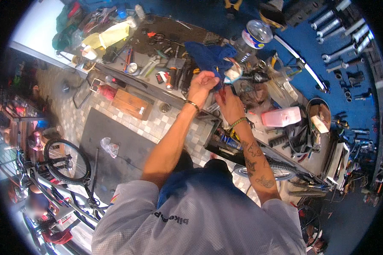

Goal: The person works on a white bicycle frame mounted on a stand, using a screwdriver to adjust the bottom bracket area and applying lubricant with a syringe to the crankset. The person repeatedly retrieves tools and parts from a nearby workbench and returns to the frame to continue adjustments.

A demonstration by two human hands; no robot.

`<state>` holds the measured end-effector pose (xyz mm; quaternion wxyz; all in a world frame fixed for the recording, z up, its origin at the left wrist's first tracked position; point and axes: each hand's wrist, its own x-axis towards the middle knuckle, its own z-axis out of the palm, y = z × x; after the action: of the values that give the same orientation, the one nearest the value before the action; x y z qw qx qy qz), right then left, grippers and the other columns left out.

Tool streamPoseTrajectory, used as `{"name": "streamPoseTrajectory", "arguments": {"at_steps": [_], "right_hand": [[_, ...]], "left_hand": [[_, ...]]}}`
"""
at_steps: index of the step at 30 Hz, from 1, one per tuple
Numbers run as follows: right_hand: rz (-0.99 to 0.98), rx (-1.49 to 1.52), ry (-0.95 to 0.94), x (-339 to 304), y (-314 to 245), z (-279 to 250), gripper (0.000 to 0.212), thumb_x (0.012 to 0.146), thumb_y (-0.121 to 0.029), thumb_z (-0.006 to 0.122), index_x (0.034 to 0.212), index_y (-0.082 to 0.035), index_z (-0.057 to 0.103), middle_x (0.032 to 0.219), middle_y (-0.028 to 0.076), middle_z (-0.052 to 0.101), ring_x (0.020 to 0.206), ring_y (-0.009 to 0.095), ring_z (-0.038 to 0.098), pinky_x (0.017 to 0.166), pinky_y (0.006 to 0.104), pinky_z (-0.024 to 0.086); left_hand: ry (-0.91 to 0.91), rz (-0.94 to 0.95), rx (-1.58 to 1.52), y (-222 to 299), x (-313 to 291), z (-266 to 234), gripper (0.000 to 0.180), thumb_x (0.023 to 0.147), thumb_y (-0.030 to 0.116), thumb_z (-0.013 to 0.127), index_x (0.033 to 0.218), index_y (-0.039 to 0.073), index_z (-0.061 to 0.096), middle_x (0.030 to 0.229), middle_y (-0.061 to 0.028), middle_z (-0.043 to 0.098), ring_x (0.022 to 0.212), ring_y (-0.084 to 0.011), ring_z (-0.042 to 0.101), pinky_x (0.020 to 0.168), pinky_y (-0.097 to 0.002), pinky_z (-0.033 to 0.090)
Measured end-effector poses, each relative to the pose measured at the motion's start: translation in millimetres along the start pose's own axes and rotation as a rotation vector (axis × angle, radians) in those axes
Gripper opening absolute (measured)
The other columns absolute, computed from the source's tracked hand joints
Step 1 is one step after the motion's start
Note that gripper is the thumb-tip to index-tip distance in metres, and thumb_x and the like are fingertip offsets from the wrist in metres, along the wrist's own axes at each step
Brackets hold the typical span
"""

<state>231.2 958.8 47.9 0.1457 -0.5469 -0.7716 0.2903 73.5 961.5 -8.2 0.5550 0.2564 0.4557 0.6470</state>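
Note:
Over the cluttered workbench, my left hand [203, 88] is closed in a pinch, with the held thing too small to make out. Just right of it my right hand [231, 105] is also closed, around something narrow with a reddish part that I cannot name. Both hands nearly meet. A crumpled blue cloth [206, 54] lies just beyond the fingertips. Close to it on the right is a whitish bag or container [233, 74]. An orange-and-black tool [171, 78] rests on the bench left of my left hand.
Several hand tools lie along the bench. A clear plastic jar [258, 33] and a pink-and-white container [281, 117] stand on the right. Wrenches [334, 27] hang on the blue wall. A wooden box [130, 105] sits below the bench; bicycles [68, 160] and a person [36, 206] are lower left.

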Motion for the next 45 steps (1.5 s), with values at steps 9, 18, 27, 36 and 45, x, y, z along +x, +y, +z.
{"name": "streamPoseTrajectory", "arguments": {"at_steps": [9, 18, 27, 36, 45], "right_hand": [[0.099, -0.130, 0.109, -3.3, -12.5, 21.0, 0.026, 0.103, -0.029, 0.064, 0.116, -0.007, 0.062, 0.091, 0.027, 0.075, 0.089, 0.051, 0.072, 0.076, 0.0593, 0.055], [0.104, 0.236, 0.066, 6.2, -1.4, 15.8, 0.033, 0.110, -0.032, 0.062, 0.121, -0.001, 0.063, 0.082, 0.013, 0.076, 0.072, 0.019, 0.072, 0.070, 0.0354, 0.052], [0.157, 0.770, 0.273, -1.5, -8.7, 10.2, 0.029, 0.107, -0.028, 0.071, 0.122, -0.005, 0.066, 0.091, 0.005, 0.075, 0.071, 0.008, 0.063, 0.062, 0.0255, 0.051], [-0.046, 0.720, -0.195, 16.6, -63.2, 54.1, 0.027, 0.101, -0.022, 0.079, 0.118, -0.002, 0.073, 0.097, 0.001, 0.073, 0.090, 0.009, 0.067, 0.083, 0.0274, 0.055], [-0.002, 1.268, -0.729, 41.2, -171.8, 119.7, 0.025, 0.102, -0.016, 0.076, 0.121, 0.001, 0.073, 0.113, 0.007, 0.076, 0.103, 0.015, 0.071, 0.094, 0.0308, 0.056]], "left_hand": [[0.165, 0.227, 0.257, 8.6, 20.3, 16.7, 0.016, 0.090, 0.006, 0.084, 0.095, 0.003, 0.069, 0.086, -0.0040, 0.074, 0.081, -0.0121, 0.067, 0.075, -0.0291, 0.053], [0.059, 0.171, 0.027, 3.7, 43.9, 12.8, 0.015, 0.093, 0.004, 0.081, 0.100, 0.002, 0.068, 0.090, -0.0073, 0.075, 0.085, -0.0097, 0.068, 0.077, -0.0282, 0.053], [0.037, 0.696, 0.915, 34.7, 11.6, 10.9, 0.028, 0.096, 0.021, 0.075, 0.118, 0.005, 0.075, 0.115, -0.0201, 0.074, 0.093, -0.0420, 0.069, 0.083, -0.0491, 0.053], [-0.167, -0.185, 0.038, 71.5, -112.8, -91.2, 0.050, 0.109, 0.015, 0.065, 0.155, 0.003, 0.051, 0.138, -0.0164, 0.070, 0.117, -0.0222, 0.073, 0.093, -0.0338, 0.061], [0.289, 0.165, -0.835, 86.5, -201.4, -162.4, 0.068, 0.105, 0.039, 0.070, 0.156, 0.003, 0.045, 0.151, -0.0209, 0.059, 0.131, -0.0309, 0.065, 0.110, -0.0449, 0.056]]}}
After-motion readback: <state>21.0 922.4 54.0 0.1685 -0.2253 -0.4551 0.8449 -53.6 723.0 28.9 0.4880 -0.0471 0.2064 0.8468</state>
